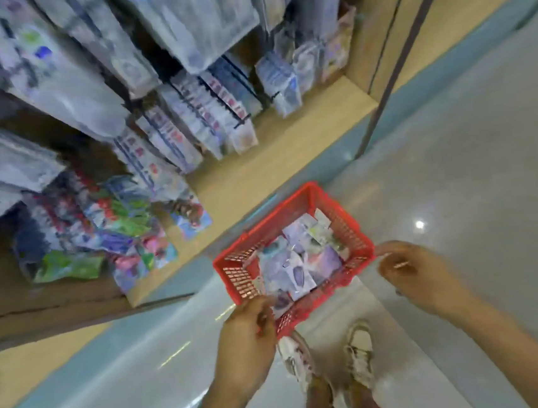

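A red plastic basket [345, 226] hangs above the shop floor, filled with several pale packets [299, 260]. My left hand [244, 341] grips the basket's near rim, fingers curled over the edge. My right hand [412, 272] sits at the basket's right corner with fingers curled close to the rim; the blur hides whether it holds the rim or only touches it.
A wooden display shelf [288, 149] runs along the left with hanging packets [200, 118] and a heap of colourful packets [99, 233]. A dark pole [390, 73] stands at the shelf's right end. My two shoes [328, 352] stand on the glossy grey floor [454, 159].
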Action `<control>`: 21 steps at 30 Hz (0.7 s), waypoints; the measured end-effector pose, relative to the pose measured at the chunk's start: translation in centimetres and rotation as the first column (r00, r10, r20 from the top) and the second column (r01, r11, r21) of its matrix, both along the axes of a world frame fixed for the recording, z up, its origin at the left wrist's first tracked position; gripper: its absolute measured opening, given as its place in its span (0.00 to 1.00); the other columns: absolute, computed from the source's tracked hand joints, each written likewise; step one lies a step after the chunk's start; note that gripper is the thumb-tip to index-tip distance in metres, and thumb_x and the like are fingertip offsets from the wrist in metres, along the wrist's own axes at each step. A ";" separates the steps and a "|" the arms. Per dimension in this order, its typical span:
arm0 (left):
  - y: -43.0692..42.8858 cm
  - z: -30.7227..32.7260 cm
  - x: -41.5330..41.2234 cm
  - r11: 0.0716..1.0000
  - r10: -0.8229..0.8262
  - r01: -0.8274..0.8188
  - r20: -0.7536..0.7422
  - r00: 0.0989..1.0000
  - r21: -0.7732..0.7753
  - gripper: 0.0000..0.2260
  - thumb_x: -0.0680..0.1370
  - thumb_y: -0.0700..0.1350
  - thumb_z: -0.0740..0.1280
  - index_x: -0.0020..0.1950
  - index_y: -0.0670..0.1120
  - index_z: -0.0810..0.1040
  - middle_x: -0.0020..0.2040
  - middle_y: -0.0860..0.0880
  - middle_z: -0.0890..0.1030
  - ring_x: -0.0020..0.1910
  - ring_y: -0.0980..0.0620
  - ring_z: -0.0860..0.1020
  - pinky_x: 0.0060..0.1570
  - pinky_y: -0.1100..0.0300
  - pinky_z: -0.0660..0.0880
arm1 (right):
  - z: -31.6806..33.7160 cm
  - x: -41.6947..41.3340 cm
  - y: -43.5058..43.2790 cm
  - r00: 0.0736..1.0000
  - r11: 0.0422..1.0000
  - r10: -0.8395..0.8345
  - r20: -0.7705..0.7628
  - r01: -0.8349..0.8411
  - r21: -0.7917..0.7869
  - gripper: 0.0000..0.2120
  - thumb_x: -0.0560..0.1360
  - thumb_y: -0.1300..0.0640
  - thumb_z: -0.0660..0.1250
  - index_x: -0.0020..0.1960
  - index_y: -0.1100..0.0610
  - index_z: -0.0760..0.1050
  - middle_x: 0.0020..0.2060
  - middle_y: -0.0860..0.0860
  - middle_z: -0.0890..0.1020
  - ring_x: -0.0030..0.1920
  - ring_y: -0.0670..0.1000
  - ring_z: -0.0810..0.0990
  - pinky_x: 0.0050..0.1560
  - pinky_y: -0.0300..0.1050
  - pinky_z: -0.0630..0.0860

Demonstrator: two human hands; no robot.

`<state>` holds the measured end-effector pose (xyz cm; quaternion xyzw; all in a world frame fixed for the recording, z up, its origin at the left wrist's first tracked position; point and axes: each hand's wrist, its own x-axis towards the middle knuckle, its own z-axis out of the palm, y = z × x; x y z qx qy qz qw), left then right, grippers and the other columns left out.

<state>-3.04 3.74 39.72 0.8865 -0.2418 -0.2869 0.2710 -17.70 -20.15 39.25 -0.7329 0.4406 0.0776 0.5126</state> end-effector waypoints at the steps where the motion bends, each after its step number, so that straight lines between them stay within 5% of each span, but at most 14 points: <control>1: -0.1 -3.2 -0.1 0.999 0.020 -0.019 -0.043 0.999 0.032 0.19 0.73 0.32 0.68 0.48 0.58 0.81 0.41 0.72 0.76 0.44 0.63 0.77 0.44 0.66 0.75 | -3.3 0.2 0.5 1.000 1.000 -0.022 -0.018 0.022 0.009 0.22 0.72 0.63 0.69 0.38 0.34 0.75 0.27 0.39 0.80 0.27 0.41 0.76 0.39 0.43 0.76; 5: -0.3 -16.8 0.1 0.981 0.119 -0.089 -0.173 0.978 0.172 0.15 0.75 0.34 0.67 0.54 0.52 0.80 0.46 0.63 0.76 0.48 0.55 0.79 0.42 0.73 0.70 | -16.3 1.3 2.4 0.998 0.998 -0.069 0.000 0.069 0.013 0.22 0.72 0.69 0.69 0.44 0.40 0.75 0.30 0.36 0.82 0.32 0.41 0.79 0.38 0.31 0.73; 9: -1.0 -29.9 1.8 0.968 0.178 -0.123 -0.251 0.951 0.219 0.15 0.74 0.35 0.69 0.48 0.55 0.73 0.41 0.63 0.74 0.41 0.65 0.76 0.39 0.77 0.68 | -28.4 4.3 2.5 0.999 0.999 0.031 0.028 -0.031 -0.029 0.25 0.72 0.69 0.69 0.64 0.48 0.74 0.50 0.48 0.83 0.50 0.52 0.82 0.56 0.46 0.76; 14: -1.3 -44.9 5.8 0.937 0.219 -0.151 -0.195 0.956 0.314 0.22 0.72 0.42 0.72 0.66 0.45 0.75 0.60 0.43 0.79 0.57 0.44 0.79 0.52 0.57 0.74 | -42.2 9.7 0.7 0.934 0.934 0.303 -0.186 -0.330 -0.135 0.39 0.69 0.45 0.72 0.75 0.45 0.58 0.65 0.55 0.73 0.62 0.59 0.75 0.63 0.52 0.72; 21: -2.7 -56.4 8.6 0.889 0.323 -0.251 -0.139 0.936 0.383 0.34 0.72 0.59 0.72 0.74 0.53 0.62 0.71 0.44 0.68 0.68 0.39 0.69 0.64 0.46 0.70 | -54.2 14.8 -0.4 0.741 0.839 0.424 -0.521 -0.538 -0.084 0.48 0.68 0.32 0.68 0.76 0.36 0.40 0.78 0.55 0.44 0.75 0.71 0.48 0.67 0.71 0.63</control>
